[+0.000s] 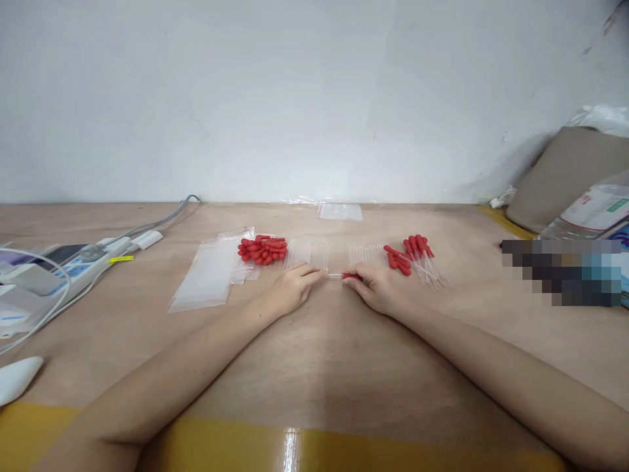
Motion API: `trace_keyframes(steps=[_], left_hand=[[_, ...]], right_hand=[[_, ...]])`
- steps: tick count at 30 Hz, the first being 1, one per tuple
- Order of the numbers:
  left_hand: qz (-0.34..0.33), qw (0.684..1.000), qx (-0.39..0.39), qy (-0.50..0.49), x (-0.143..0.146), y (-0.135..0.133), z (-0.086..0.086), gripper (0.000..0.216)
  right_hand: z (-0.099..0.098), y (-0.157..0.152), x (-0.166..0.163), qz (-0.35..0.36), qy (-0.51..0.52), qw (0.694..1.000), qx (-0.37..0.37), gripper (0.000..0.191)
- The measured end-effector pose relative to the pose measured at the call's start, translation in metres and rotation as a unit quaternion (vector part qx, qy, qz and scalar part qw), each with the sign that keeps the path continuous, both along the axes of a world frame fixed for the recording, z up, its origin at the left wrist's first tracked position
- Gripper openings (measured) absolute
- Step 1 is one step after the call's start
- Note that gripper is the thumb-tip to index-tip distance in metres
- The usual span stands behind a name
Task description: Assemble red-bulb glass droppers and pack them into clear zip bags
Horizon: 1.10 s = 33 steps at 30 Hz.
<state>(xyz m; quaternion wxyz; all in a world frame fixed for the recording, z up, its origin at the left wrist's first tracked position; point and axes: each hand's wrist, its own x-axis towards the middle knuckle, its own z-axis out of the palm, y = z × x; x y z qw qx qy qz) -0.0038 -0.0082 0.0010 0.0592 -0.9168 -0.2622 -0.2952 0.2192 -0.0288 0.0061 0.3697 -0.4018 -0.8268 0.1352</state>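
Observation:
My left hand (293, 286) pinches the clear glass end of a dropper (337, 276) lying across the wooden table. My right hand (374, 286) is closed on the red rubber bulb at its other end. Beyond my left hand sits a heap of loose red bulbs (263, 249) and a row of clear glass tubes (307, 252). More clear tubes (366, 252) lie beyond my right hand. To the right of them is a pile of finished droppers with red bulbs (415, 259).
A stack of small clear bags (206, 278) lies left of the bulbs; another bag (340, 211) rests by the wall. A power strip with cables (83, 262) is at the left. Packets and a brown cushion (565, 170) crowd the right edge. Yellow tape (295, 449) lines the near edge.

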Motion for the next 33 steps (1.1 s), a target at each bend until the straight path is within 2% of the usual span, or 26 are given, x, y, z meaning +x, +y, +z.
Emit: trace_keyframes(steps=[7,10,17,23,26,33], left_hand=[[-0.034,0.999,0.02,-0.021,0.002,0.0,-0.003,0.043],[-0.039,0.999,0.024,-0.013,0.003,0.001,-0.003,0.043],[-0.023,1.0,0.001,0.011,0.005,-0.001,0.001,0.036],[0.022,0.999,-0.01,-0.046,0.01,-0.003,-0.003,0.022],[0.018,0.999,-0.001,-0.05,0.011,-0.003,-0.006,0.022],[-0.001,1.0,0.004,-0.028,0.015,-0.007,-0.003,0.023]], right_hand=[[-0.004,0.0,0.004,0.036,0.029,0.998,0.031,0.015],[-0.002,-0.002,0.004,0.036,0.008,0.998,0.048,0.016],[0.01,-0.009,0.002,0.021,-0.091,0.99,0.106,0.015],[-0.001,0.002,0.005,-0.018,-0.074,0.991,0.109,0.015],[-0.003,0.005,0.008,0.001,-0.104,0.987,0.124,0.017],[-0.001,0.002,0.005,0.054,-0.098,0.985,0.134,0.02]])
